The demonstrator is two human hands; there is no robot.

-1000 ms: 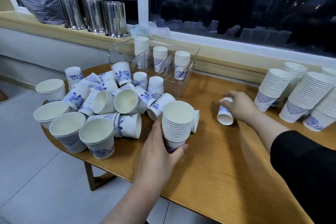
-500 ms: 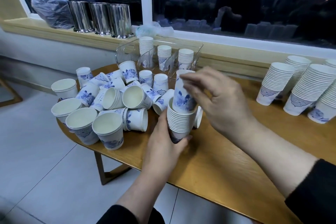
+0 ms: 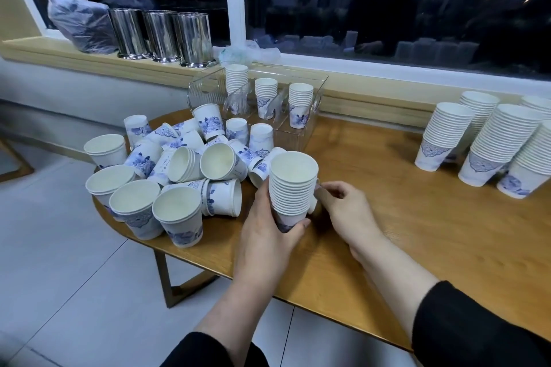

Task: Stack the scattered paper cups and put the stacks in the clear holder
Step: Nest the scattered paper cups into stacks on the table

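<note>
Right hand [image 3: 343, 211] dropped beside upright stack [image 3: 290, 188], mouth up, left hand [image 3: 269, 226] grip holding it

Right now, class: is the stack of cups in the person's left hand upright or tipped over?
Upright. The stack shows its open mouth facing up, and the left hand grips its base.

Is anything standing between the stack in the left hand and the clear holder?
Yes. Two upturned blue-and-white paper cups stand at the clear plastic holder's front wall, beyond the held stack of white paper cups. Lifted above them, the path looks open.
</note>
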